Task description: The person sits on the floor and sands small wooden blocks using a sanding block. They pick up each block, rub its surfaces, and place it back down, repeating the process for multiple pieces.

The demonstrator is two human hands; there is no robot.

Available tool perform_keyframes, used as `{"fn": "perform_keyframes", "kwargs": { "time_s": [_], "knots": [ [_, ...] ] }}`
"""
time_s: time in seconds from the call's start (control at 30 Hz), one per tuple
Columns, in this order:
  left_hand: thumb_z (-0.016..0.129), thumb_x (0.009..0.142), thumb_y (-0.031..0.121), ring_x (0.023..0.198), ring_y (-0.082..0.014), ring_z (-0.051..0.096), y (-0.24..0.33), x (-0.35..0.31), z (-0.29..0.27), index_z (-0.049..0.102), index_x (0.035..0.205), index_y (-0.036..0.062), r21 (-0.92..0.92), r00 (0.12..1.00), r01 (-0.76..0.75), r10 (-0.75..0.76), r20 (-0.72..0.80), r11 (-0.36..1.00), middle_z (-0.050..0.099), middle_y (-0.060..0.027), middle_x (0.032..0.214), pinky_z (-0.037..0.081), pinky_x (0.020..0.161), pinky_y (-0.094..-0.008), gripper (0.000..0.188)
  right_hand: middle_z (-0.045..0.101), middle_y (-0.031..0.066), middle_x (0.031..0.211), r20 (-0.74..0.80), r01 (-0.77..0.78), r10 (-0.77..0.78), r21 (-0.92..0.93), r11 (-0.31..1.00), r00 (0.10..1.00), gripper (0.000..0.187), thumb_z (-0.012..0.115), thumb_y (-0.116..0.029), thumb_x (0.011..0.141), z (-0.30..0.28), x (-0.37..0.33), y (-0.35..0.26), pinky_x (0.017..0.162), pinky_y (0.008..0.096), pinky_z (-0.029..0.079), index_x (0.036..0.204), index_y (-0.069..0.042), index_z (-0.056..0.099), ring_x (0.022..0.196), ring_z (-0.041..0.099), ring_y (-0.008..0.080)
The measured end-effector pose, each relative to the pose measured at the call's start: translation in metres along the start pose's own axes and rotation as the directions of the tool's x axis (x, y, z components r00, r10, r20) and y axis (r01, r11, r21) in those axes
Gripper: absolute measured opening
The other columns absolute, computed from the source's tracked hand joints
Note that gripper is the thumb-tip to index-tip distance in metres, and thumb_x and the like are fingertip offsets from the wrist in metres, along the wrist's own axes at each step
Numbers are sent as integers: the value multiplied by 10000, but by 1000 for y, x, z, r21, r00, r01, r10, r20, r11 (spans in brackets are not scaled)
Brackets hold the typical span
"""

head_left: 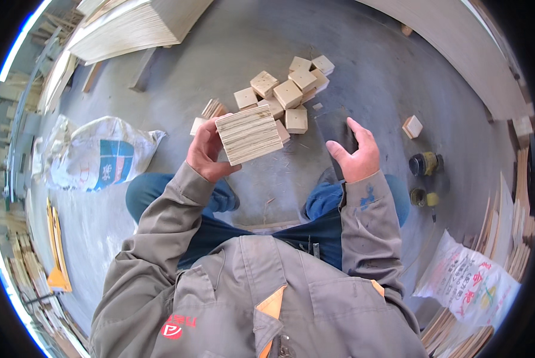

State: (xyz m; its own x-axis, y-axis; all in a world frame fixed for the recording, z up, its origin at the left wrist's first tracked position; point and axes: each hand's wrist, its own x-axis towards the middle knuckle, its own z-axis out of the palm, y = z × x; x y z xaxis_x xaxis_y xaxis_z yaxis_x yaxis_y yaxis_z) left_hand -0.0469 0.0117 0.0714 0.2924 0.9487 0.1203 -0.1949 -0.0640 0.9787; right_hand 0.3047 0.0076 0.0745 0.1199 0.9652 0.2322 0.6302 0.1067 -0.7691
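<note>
By the curled left hand, a pale, striped, rectangular plywood block is gripped at its left side above the grey floor, seemingly to bare its face. The right hand is held half open, with nothing visibly grasped. Beyond, tan wooden blocks are heaped, apparently within reach.

Pale plywood block, roughly square-faced
Its striped, layered side faces up, turned slightly askew in the left hand.

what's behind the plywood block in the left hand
Behind the plywood block in the left hand, wooden blocks lie piled on the grey floor, some partly covered by it. What lies directly behind it cannot be seen.
</note>
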Motion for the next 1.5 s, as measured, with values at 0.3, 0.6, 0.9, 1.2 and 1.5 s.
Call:
{"fn": "perform_keyframes", "kwargs": {
  "time_s": [0.3, 0.6, 0.9, 1.2, 1.5],
  "knots": [
    [830, 644, -141, 1460, -243, 418, -20, -50, 1, 389, 1505, 80, -187, 994, -104, 109, 18, 977, 421, -95, 1575, 336, 1212, -431, 993, 607, 240, 1332, 73, -56, 61, -66, 996, 995, 716, 826, -313, 777, 11, -4, 4, 1058, 417, 484, 1373, 11, 595, 1228, 601, 356],
    [898, 639, -55, 1465, -244, 408, -31, -55, -5, 365, 1539, 73, -181, 999, -38, 32, -38, 983, 393, -93, 1604, 347, 1204, -433, 1054, 632, 232, 1296, 66, -42, 48, -102, 994, 997, 728, 834, -348, 759, 25, -6, 11, 1033, 416, 500, 1359, 1, 614, 1190, 625, 354],
    [903, 650, 65, 1363, -298, 517, -53, -55, -26, 423, 1498, 38, -485, 956, 166, -261, -134, 858, 572, -136, 1422, 406, 1167, -472, 974, 622, 232, 1332, 111, -101, 93, 60, 993, 989, 721, 852, -313, 780, 48, -2, 9, 1030, 397, 501, 1374, 10, 602, 1210, 628, 333],
    [796, 794, 188, 1187, -332, 636, -71, -48, -30, 474, 1353, -64, -662, 830, 333, -542, -133, 672, 597, -204, 1290, 511, 1063, -500, 692, 609, 218, 1331, 161, -125, 85, 261, 957, 983, 710, 856, -247, 828, 69, -11, -26, 1023, 395, 506, 1395, 62, 561, 1215, 615, 301],
    [781, 821, 206, 1113, -290, 653, -75, -39, -6, 492, 1311, -44, -414, 684, 526, -658, -313, 743, 614, -181, 1213, 566, 977, -444, 622, 592, 228, 1313, 53, 448, -449, 39, 893, 892, 663, 849, -274, 776, 111, -37, -65, 1004, 459, 493, 1357, -58, 617, 1168, 592, 401]
  ]
}}
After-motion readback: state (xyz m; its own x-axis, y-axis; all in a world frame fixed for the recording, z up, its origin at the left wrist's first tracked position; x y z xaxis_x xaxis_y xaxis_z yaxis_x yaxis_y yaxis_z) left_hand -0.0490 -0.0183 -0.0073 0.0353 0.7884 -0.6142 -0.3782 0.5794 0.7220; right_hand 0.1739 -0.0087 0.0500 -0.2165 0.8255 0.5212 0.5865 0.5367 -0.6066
